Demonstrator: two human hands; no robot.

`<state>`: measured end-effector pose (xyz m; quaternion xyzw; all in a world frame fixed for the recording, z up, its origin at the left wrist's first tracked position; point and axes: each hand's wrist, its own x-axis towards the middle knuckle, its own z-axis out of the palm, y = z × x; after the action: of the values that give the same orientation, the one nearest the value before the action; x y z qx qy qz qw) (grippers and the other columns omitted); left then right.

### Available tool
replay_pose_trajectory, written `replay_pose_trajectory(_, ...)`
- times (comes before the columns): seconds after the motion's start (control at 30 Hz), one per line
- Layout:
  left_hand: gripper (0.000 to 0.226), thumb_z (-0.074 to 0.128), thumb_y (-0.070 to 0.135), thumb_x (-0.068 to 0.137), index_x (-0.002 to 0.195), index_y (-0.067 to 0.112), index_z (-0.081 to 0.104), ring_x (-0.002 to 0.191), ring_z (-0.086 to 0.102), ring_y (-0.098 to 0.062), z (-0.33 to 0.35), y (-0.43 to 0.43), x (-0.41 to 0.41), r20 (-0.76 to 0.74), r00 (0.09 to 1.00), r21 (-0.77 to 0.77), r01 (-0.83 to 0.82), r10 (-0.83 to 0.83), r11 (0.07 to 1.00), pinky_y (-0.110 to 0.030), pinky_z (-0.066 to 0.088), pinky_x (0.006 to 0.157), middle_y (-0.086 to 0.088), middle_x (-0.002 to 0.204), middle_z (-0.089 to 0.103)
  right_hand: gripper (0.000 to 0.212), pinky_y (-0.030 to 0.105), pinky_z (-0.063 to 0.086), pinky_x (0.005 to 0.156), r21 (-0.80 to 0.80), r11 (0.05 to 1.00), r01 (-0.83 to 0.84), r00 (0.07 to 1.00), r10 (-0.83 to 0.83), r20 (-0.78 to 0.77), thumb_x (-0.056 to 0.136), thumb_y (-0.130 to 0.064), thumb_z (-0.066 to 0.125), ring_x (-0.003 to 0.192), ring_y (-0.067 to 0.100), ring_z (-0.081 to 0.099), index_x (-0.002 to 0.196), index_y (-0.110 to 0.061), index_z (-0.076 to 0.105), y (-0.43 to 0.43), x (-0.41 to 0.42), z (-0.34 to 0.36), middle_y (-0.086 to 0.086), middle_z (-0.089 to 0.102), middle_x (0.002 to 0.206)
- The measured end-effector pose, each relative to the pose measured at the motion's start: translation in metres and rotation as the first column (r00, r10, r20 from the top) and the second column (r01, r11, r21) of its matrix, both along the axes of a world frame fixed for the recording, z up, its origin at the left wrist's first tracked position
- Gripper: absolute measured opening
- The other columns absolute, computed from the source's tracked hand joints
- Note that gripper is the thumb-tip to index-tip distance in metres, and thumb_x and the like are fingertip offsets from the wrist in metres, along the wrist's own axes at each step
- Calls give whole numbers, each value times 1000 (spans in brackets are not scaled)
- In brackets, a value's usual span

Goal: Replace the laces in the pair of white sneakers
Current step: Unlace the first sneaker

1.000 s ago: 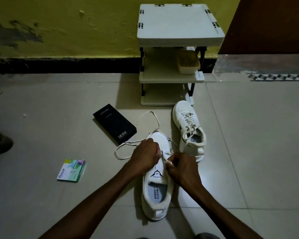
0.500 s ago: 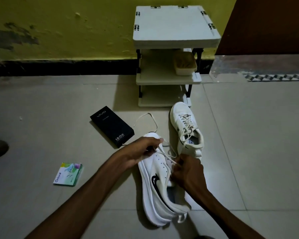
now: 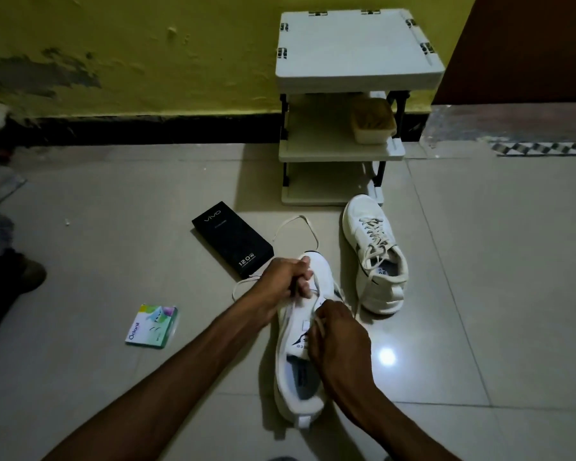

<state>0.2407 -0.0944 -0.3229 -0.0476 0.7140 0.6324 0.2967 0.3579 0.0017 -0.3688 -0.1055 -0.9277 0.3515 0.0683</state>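
Since half a second ago the near shoe [image 3: 288, 367] has rolled from its side back upright, opening up, mid-floor [image 3: 479, 294]; I judge threading can resume. My left hand [image 3: 285, 277] reaches forward, fingers [image 3: 301, 284] curled round the shoe's front. My right hand [image 3: 340, 331] sits at the eyelets, fingertips pinching the lace [image 3: 300, 221]. The laced second shoe [image 3: 374, 257] lies beyond, by the rack [image 3: 356, 41].

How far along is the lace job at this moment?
Looks done: the far sneaker stands laced; old or new lace, I cannot tell. In hand: left hand and right hand hold a lace at the near sneaker. Left: most of its lacing.
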Motion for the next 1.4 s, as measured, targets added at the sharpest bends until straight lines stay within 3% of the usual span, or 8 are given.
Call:
replay_pose_trajectory(0.23, 38, 60, 43, 90, 64, 18, 71, 58, 56, -10, 1, -9, -18, 34, 684, -742, 505, -728, 440, -22, 41, 57, 5, 57, 63, 19, 19, 42, 55, 96, 992, -77, 997, 77, 0, 70, -7, 77, 62, 16, 63, 84, -14, 66, -22, 5, 0, 0, 65, 74)
replay_pose_trajectory(0.37, 36, 50, 19, 99, 64, 12, 57, 49, 45, -9, -2, -15, -6, -91, 966, -61, 238, -243, 969, -17, 38, 52, -1, 62, 53, 21, 27, 37, 49, 67, 998, -2, 1000, 1, 14, 70, 0, 69, 57, 19, 54, 74, -14, 54, -15, 8, -2, 4, 57, 67)
replay_pose_trajectory(0.47, 35, 44, 20, 99, 64, 13, 44, 42, 35, -8, -10, -29, 3, 305, 952, 488, -180, 26, 854, -22, 35, 51, 2, 55, 35, 11, 32, 44, 55, 139, 990, -22, 997, 12, 71, 82, -10, 59, 66, 18, 54, 78, -17, 52, -7, 8, -5, 1, 58, 75)
replay_pose_trajectory(0.67, 44, 55, 44, 96, 75, 12, 75, 47, 26, -12, 26, -25, -11, 4, 867, -370, 465, -499, 804, -23, 25, 46, 5, 52, 40, 26, 23, 35, 46, 194, 980, -37, 997, 23, 71, 63, -4, 79, 54, 17, 55, 72, -16, 59, -23, 4, -3, 1, 60, 66)
replay_pose_trajectory(0.87, 36, 56, 28, 88, 55, 15, 51, 50, 36, -13, 39, -28, 1, 97, 995, 558, -81, 32, 826, -25, 36, 56, 1, 52, 41, 20, 23, 41, 49, 136, 991, -2, 999, -4, 45, 72, -9, 77, 59, 13, 53, 74, -15, 58, -8, 4, -9, 0, 59, 69)
replay_pose_trajectory(1.1, 38, 56, 41, 96, 80, 12, 75, 37, 28, -4, 83, -17, -26, 38, 775, -595, 525, -631, 609, -18, 25, 41, 12, 42, 36, 38, 20, 27, 44, 282, 957, -67, 993, 38, 107, 45, -11, 87, 51, 19, 58, 69, -15, 57, -22, -4, -3, 2, 60, 64)
replay_pose_trajectory(1.27, 32, 50, 13, 97, 67, 14, 59, 75, 55, -10, 76, -18, -29, -369, 901, 126, 294, -231, 948, -26, 47, 75, 7, 76, 60, 42, 12, 22, 41, 279, 960, -32, 999, 24, 31, 41, -10, 90, 46, 16, 54, 65, -16, 56, -19, -5, -10, 0, 57, 58)
replay_pose_trajectory(1.4, 31, 42, 24, 101, 77, 10, 56, 55, 49, -8, 68, -32, -25, 121, 983, 494, 58, -135, 867, -16, 46, 56, -3, 75, 54, 39, 21, 31, 41, 268, 963, -14, 1000, 10, 20, 46, -7, 88, 49, 16, 54, 67, -16, 57, -21, -5, -12, -1, 57, 61)
